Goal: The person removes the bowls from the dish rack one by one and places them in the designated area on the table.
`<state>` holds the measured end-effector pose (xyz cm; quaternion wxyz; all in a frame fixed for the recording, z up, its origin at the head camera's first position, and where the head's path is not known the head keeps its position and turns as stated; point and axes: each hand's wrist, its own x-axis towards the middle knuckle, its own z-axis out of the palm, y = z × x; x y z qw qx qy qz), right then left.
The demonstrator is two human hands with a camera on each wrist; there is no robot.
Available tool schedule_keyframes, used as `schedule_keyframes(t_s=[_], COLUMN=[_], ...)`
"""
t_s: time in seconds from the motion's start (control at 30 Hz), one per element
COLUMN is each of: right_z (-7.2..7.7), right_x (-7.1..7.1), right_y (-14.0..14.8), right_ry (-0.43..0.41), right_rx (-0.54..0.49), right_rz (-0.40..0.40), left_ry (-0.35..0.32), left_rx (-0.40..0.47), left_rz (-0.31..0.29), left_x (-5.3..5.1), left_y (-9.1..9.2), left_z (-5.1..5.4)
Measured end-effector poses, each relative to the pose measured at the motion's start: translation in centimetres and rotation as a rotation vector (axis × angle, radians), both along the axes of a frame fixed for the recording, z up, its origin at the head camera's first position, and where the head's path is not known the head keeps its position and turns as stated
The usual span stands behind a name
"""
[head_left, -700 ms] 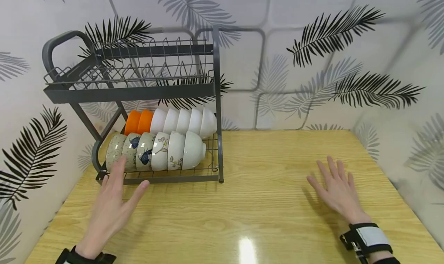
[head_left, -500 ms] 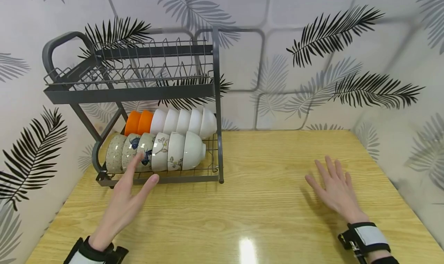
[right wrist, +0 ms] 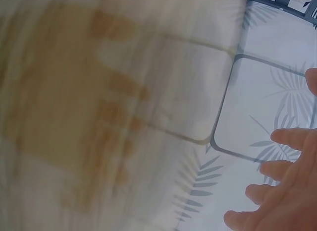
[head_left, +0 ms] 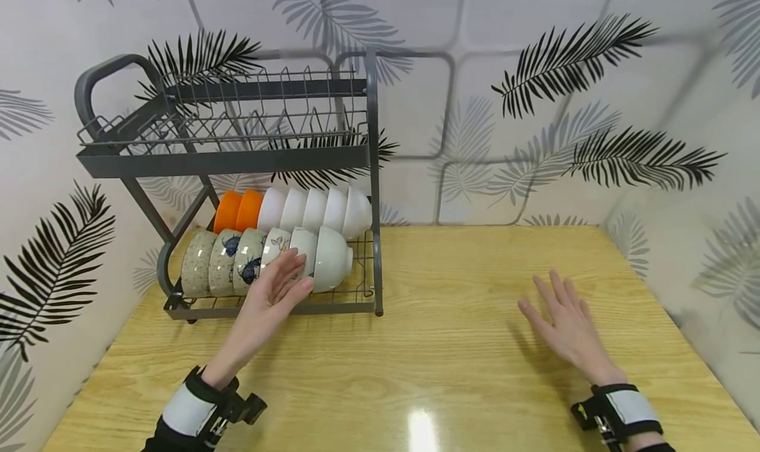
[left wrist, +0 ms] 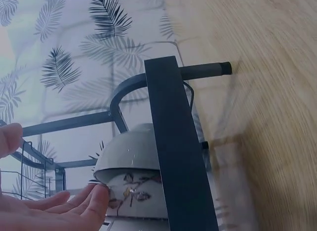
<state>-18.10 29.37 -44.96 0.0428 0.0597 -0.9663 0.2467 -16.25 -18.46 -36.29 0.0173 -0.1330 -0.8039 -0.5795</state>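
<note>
Your left hand is hovering beside a flower-printed bowl in the dish rack, fingers and thumb wide — your right hand is hanging above the wood-grain table, fingers splayed.

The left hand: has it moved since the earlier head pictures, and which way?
Yes, to the right: against the dish rack, the left hand has gone from the speckled bowls to in front of the flowered bowls.

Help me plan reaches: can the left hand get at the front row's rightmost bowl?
Probably yes: the left hand is before the open-fronted rack, no other bowl blocks the rightmost bowl, and the lower front rail looks low.
</note>
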Motion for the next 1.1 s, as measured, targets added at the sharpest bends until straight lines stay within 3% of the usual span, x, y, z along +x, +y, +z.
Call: schedule_keyframes(t_s=[0.17,0.5,0.67,0.87,1.1], right_z=[0.0,0.2,0.2,0.2,-0.1], right_x=[0.0,0.0,-0.1,-0.1,-0.3], right_y=[-0.3,-1.1,-1.7,-2.0,-2.1], right_ry=[0.017,0.038,0.034,0.033,0.052], right_rx=[-0.020,-0.028,-0.025,-0.036,-0.041], right_rz=[0.015,0.031,0.039,0.048,0.058], left_ry=[-0.034,-0.113,-0.085,-0.032,0.075], left_rx=[0.022,-0.040,-0.063,-0.113,-0.238], left_rz=[-0.028,-0.023,-0.037,0.033,0.165], left_x=[-0.7,-2.4,-3.2,-3.8,-4.9], left_y=[0.9,1.8,2.4,3.3,3.8], left_z=[0.1,0.2,0.1,0.0,-0.1])
